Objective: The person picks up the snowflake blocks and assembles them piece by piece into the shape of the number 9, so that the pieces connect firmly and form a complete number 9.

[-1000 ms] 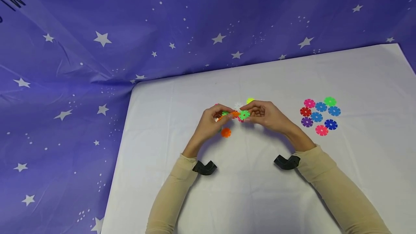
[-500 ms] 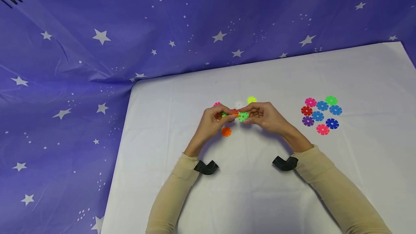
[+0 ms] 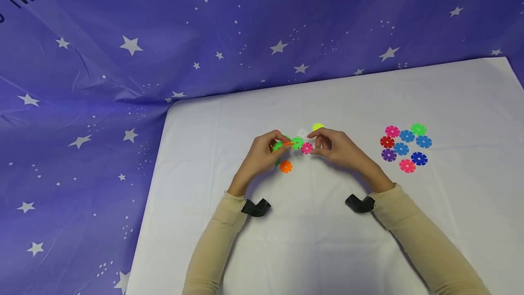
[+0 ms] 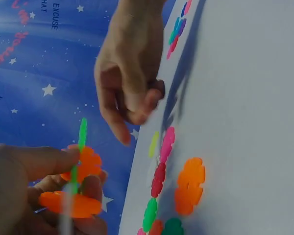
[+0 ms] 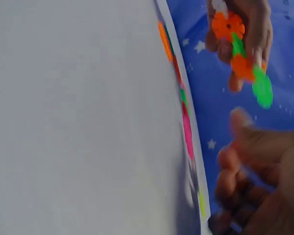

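Note:
My left hand pinches a short chain of slotted plastic flower discs between thumb and fingers, held above the table. In the right wrist view the chain shows an orange disc, further orange and green pieces, and a green disc at its free end. My right hand is just to the right, thumb and index finger parted with nothing between them, apart from the chain. Below the hands lie loose discs: a pink one, a white one, a yellow one and an orange one. Others are partly hidden behind my left hand.
On the right of the white-covered table lies a group of several flat discs, among them a purple one, a dark blue one and a green one. A purple star-patterned cloth hangs behind the table.
My right hand has let go of the green disc and drawn slightly right, its thumb and finger now parted. The chain stays in my left hand, and the pink disc underneath is uncovered.

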Demonstrator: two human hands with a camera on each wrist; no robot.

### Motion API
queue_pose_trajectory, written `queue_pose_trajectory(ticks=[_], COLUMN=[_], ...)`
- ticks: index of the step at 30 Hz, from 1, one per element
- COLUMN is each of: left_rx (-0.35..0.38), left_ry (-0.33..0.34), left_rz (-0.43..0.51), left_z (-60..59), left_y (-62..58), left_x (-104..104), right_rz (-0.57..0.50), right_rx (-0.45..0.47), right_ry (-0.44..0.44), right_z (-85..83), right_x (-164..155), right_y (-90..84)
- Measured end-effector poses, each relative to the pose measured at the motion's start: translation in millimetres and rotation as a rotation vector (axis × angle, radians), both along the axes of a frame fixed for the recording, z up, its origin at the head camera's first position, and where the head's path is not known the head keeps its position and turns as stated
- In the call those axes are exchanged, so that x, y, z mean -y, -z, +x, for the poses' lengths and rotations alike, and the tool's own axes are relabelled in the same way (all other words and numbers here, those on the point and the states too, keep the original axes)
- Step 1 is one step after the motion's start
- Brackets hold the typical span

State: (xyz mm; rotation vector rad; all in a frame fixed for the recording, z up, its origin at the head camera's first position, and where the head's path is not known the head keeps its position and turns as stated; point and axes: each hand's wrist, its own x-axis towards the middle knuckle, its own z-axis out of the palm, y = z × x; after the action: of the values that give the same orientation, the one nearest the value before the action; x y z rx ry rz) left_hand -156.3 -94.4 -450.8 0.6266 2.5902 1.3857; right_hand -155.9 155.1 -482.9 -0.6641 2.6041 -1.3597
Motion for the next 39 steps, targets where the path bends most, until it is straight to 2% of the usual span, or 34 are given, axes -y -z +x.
queue_pose_trajectory(ticks=[6,10,14,19,23,28,39], left_rx=[0.035,0.054,0.065,0.057,0.043,0.052,0.064], left_ry=[0.070,0.107,0.114,0.098,0.076,0.063,0.059], left_rz=[0.002,-0.015,-0.020,-0.033,-0.051,-0.045,-0.019], left_z=[-1.5,-1.1,-0.2,0.3,0.0,0.1,0.4], left_y=[0.8,0.5,0.8,1.5,2.7,2.6,-1.0], left_x=[1,2,2,0,-1,-1,0], right_rz=[0.230,0.276,0.281,0.254,0.179,0.047,-0.037], right_rx=[-0.070,-0.070,-0.043,-0.004,-0.004,-0.087,-0.252], right_ry=[-0.024,-0.014,0.004,0.052,0.058,0.034,0.007], right_z=[6.2,7.9,8.2,6.7,4.9,4.5,6.7], right_x=[11,13,13,11,10,9,12], right_y=[3.1,3.2,2.5,1.5,2.5,0.0,-6.6])
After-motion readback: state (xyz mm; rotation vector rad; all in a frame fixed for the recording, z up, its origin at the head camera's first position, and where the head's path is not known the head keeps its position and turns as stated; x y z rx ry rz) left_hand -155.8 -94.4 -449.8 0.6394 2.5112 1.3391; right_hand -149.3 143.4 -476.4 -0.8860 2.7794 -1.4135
